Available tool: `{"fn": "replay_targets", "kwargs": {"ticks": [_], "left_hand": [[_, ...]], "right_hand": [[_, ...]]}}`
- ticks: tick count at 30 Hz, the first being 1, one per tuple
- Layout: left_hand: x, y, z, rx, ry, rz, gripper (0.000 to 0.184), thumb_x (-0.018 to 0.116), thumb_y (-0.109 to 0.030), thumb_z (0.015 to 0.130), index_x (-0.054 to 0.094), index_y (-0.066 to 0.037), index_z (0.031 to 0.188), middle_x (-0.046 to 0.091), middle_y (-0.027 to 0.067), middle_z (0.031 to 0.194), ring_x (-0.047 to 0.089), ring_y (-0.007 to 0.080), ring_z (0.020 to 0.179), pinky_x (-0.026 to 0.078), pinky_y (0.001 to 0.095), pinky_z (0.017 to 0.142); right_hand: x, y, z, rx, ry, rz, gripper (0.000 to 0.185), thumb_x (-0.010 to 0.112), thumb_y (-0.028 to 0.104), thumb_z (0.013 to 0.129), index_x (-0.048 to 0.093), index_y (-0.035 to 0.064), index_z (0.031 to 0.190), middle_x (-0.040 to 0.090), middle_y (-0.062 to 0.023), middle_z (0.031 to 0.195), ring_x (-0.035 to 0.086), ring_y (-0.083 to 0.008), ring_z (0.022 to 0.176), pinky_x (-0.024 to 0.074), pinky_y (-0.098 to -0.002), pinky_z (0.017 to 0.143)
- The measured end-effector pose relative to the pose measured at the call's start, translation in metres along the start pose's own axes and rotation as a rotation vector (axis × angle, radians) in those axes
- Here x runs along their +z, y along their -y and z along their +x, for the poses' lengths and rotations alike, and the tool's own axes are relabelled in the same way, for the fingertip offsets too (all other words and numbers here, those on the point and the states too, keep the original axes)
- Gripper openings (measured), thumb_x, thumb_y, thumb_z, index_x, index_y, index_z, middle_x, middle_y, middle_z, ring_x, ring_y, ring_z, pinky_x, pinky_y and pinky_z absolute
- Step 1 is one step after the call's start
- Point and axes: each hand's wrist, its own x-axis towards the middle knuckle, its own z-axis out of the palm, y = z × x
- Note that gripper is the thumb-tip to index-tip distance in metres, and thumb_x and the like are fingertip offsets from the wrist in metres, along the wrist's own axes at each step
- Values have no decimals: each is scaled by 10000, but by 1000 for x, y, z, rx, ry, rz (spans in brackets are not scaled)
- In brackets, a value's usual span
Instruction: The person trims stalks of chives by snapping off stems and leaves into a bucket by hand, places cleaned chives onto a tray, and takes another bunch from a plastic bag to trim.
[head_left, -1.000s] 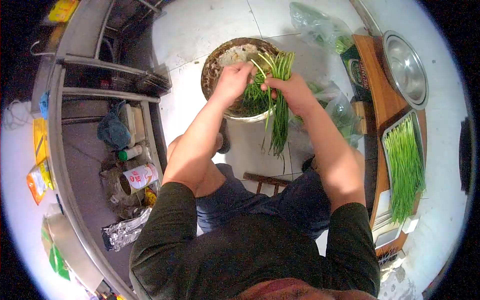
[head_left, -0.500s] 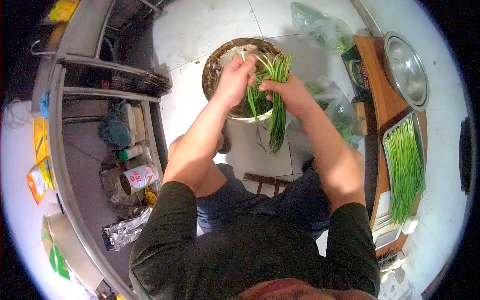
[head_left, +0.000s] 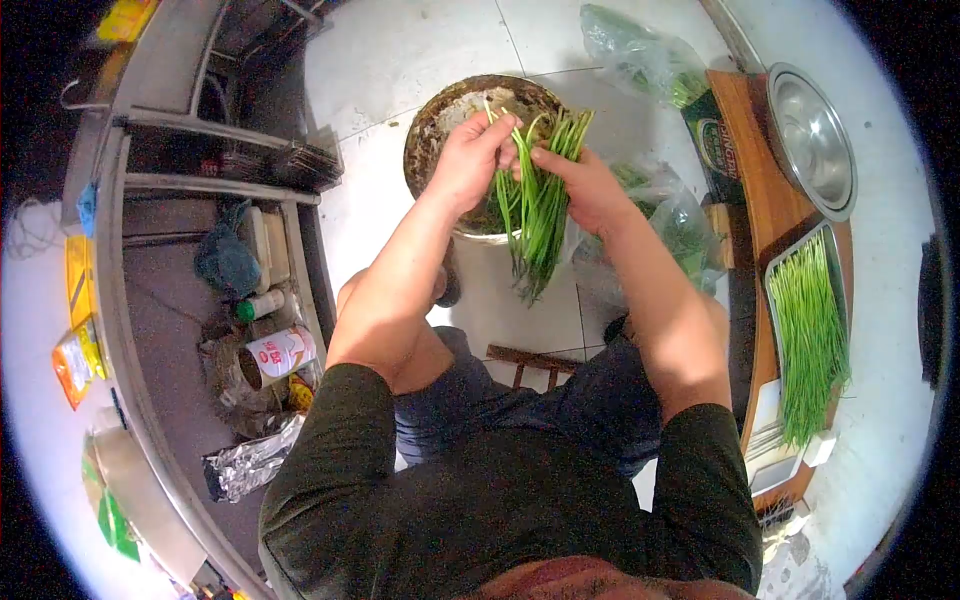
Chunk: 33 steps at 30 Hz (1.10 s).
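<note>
My right hand (head_left: pixel 590 190) grips a bunch of green chives (head_left: pixel 542 235), its pale ends up and its dark tips hanging down. Close by on the left, my left hand (head_left: pixel 473 162) pinches a few strands near their pale ends, fingers closed. Those strands hang beside the main bunch. Beneath both hands stands a round bucket (head_left: pixel 425 120) with a dirty, stained inner wall. Greens show dimly inside it, partly hidden by my hands and the bunch.
On the right, a wooden bench (head_left: pixel 745 150) holds a metal bowl (head_left: pixel 812 140) and a tray of lined-up chives (head_left: pixel 808 340). Plastic bags of greens (head_left: pixel 685 225) lie beside it. A metal shelf (head_left: pixel 160 300) with a can (head_left: pixel 282 355) stands on the left.
The bunch has fanned out and its tips have swung left. My left hand now has more strands at its fingers, and both hands have shifted only slightly.
</note>
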Motion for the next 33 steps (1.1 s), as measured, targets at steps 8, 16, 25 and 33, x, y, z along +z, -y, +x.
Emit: {"fn": "replay_targets", "kwargs": {"ticks": [8,16,25,33], "left_hand": [[-5,4,5,-10,-2,90,195,520,-247,974,597,-72,938,500,-9,621,429,88,566,330,225,560],[-16,-5,6,48,-71,22,209,521,-239,974,598,-48,937,493,-10,618,446,89,569,348,236,554],[-4,5,5,-51,2,99,186,523,-213,965,600,-54,907,504,-3,610,446,94,561,343,235,542],[-4,1,4,-107,69,66,154,530,-188,955,603,-54,931,521,-5,657,466,100,588,356,237,558]], "right_hand": [[-1,1,1,-83,-88,-26,298,669,166,870,600,-1,1107,667,-75,972,637,-177,868,512,-320,784],[-33,16,9,-221,-234,-93,259,655,156,870,619,-13,1062,666,-68,913,603,-161,792,502,-305,693],[-11,-2,7,-290,-226,-281,224,675,172,864,650,19,1027,635,-8,894,564,-109,832,454,-285,785],[-6,0,6,-386,-187,-335,217,690,191,854,667,25,991,662,-18,880,575,-101,808,454,-262,727]]}}
